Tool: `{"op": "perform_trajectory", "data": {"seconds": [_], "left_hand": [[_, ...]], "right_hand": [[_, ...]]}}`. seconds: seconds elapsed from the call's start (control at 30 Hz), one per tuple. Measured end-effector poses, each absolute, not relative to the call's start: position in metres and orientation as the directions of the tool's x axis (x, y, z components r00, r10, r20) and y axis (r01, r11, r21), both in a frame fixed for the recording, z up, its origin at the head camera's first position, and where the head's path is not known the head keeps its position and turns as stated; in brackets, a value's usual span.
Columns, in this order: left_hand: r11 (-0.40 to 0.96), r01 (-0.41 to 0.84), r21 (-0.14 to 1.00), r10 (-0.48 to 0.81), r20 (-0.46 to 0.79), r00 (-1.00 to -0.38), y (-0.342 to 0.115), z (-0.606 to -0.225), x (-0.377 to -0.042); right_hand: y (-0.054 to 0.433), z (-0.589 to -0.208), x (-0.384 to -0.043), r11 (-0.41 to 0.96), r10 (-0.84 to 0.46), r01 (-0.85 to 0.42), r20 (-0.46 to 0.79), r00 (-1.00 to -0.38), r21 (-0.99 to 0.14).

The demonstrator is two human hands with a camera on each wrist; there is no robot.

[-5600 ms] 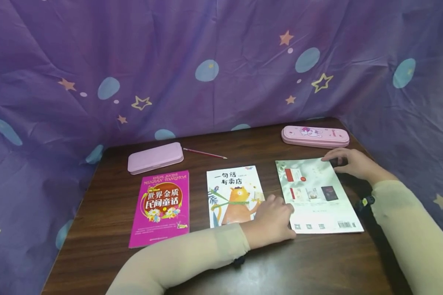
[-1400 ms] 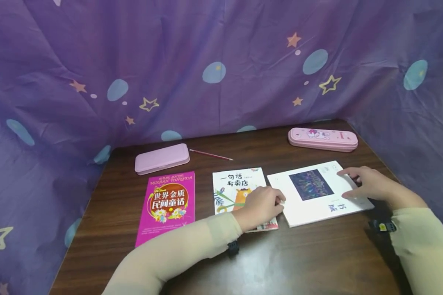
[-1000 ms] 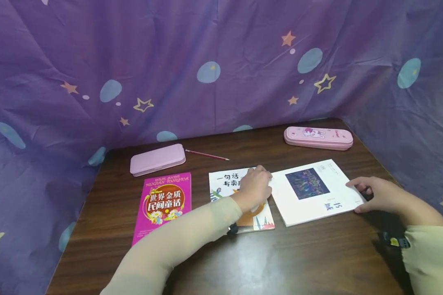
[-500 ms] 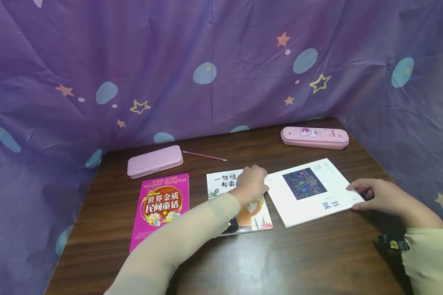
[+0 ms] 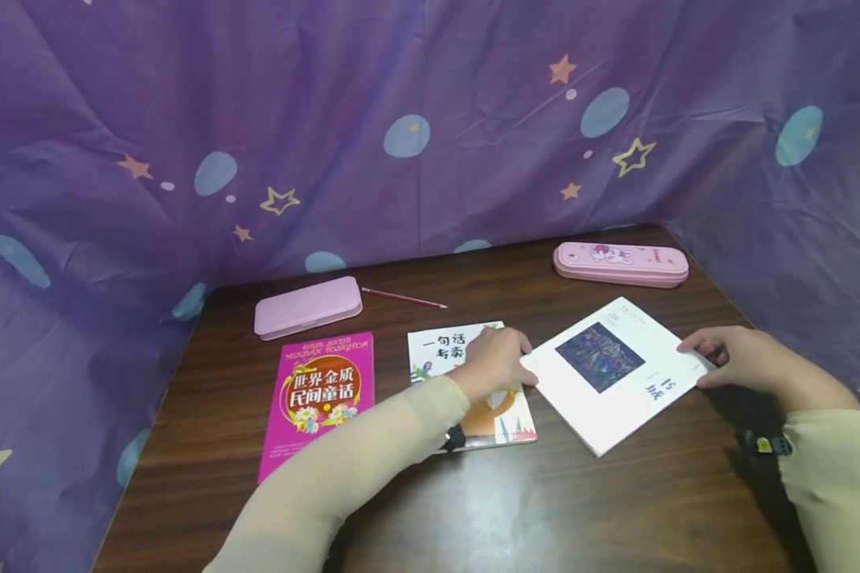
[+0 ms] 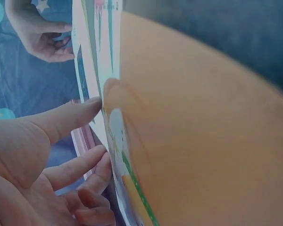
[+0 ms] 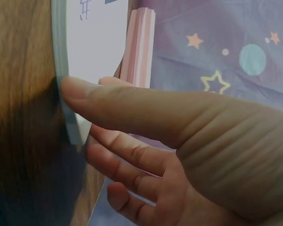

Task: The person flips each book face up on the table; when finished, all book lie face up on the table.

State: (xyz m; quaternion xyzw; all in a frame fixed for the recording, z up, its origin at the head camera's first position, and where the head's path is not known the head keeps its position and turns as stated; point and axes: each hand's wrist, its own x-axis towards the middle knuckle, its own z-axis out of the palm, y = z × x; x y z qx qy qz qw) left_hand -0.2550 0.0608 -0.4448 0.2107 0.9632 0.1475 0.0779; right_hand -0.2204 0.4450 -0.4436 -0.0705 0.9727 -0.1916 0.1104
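Observation:
A white book [image 5: 588, 410] with a dark picture on its cover lies askew on the right part of the table. My left hand [image 5: 493, 362] reaches across the illustrated book [image 5: 512, 418] and pinches the white book's left corner between thumb and fingers. At the opposite corner my right hand [image 5: 745, 362] grips the book, thumb along its near edge. In the right wrist view the thumb [image 7: 122, 106] presses against the white book's page edge [image 7: 61, 56]. The left hand and forearm cover part of the illustrated book, which shows an orange animal.
A magenta book [image 5: 322, 382] lies at the left, partly under my left sleeve. Behind it are a plain pink case [image 5: 308, 308] and a red pencil [image 5: 404, 298]. A pink rabbit-print case [image 5: 619, 265] sits at the back right, before a purple curtain [image 5: 473, 119].
The right-hand book earlier showed its pale green back cover; now its white front faces up. In the last half second both hands have turned it counterclockwise. The other books stay put.

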Motion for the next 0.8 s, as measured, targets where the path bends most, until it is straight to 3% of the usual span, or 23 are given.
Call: {"op": "perform_trajectory", "data": {"seconds": [0.43, 0.8], "left_hand": [[0.845, 0.430, 0.318, 0.479, -0.091, -0.873, 0.066, -0.446, -0.238], [0.768, 0.464, 0.442, 0.560, -0.112, -0.821, 0.070, -0.451, -0.213]], "right_hand": [[0.456, -0.444, -0.237, 0.930, -0.153, -0.082, -0.174, -0.973, -0.357], [0.452, -0.442, -0.264, 0.942, -0.120, -0.056, -0.174, -0.977, -0.332]]}}
